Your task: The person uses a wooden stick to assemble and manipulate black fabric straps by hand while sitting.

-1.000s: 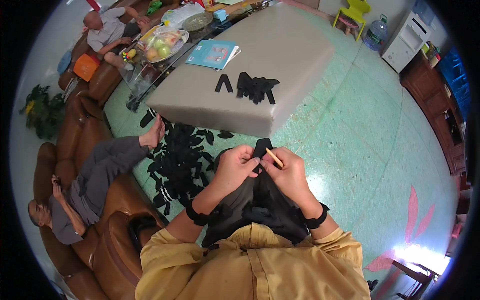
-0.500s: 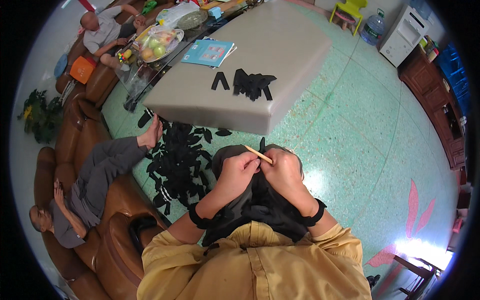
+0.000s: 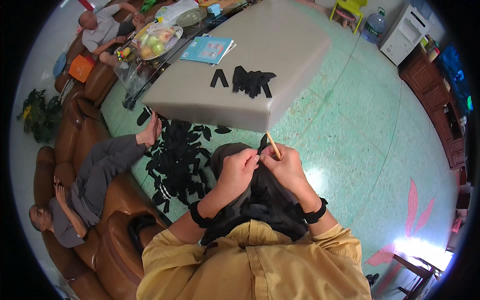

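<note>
- My left hand [image 3: 240, 169] pinches the black fabric strip [image 3: 263, 142], seemingly to steady it.
- My right hand [image 3: 285, 167] clamps a wooden stick [image 3: 273, 144], apparently tilted so I can pinch too.

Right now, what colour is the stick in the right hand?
The stick is light tan, clearest in the head view.

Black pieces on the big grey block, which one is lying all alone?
The upside-down-V piece, left of the black heap: a gap sets it apart, while the others lie bunched together.
</note>
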Available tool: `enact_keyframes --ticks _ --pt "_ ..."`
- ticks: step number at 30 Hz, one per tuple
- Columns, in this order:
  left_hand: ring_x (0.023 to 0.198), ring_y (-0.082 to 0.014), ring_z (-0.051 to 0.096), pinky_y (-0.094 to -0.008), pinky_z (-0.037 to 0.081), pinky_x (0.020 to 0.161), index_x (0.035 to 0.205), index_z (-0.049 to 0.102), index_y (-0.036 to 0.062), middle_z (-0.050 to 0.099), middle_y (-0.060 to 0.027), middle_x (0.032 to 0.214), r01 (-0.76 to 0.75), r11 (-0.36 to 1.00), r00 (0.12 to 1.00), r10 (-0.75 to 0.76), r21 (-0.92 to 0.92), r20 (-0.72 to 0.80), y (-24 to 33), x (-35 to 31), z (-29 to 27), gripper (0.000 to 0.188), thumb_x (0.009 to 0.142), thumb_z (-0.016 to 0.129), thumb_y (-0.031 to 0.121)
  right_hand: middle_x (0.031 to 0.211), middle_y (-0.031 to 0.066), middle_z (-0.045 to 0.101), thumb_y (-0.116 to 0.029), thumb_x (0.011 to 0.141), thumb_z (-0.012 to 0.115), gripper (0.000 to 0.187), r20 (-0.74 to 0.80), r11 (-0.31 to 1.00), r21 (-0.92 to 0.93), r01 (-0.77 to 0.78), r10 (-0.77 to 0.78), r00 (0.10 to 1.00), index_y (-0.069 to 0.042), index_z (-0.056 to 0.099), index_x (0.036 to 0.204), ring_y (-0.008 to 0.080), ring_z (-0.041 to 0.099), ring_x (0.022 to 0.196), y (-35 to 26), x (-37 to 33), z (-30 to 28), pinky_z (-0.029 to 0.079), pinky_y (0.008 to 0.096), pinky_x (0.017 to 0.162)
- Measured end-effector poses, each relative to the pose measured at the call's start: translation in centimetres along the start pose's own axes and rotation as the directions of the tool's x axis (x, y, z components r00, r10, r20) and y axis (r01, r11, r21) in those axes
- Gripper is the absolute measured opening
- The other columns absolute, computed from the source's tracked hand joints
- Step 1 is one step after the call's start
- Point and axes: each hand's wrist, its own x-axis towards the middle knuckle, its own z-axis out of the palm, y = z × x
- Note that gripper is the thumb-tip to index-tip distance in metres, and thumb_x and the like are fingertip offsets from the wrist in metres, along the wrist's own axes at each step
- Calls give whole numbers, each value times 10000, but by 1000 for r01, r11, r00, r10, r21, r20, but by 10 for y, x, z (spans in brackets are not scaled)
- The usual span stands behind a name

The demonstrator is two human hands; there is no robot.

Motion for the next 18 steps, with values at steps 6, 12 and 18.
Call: enact_keyframes --ticks 6,12,18 --pt "697 -138 640 -252 501 619 956 576 -67 656 -124 765 -86 970 996 79 228 39 5 0 -1 147 869 538 45 623 214 560 -113 742 606 154 1 995 -97 -21 22 1000 42 600 752 324 560 571 -5 3 -1 455 350 592" --pt "668 -108 598 -260 542 594 942 548 -82 627 -97 772 63 996 998 -63 -55 5 -5 3 5 135 881 511 33 592 72 559 -92 712 627 121 -97 984 142 -104 118 988 19 579 711 137 541 549 24 4 15 436 278 550" --pt "704 -106 598 -259 561 595 913 534 -73 586 -60 790 207 976 975 -201 -66 93 -15 12 -2 118 898 484 33 680 14 563 -70 769 617 106 141 965 261 -36 -1 990 21 592 816 83 517 615 26 7 -1 429 228 584"
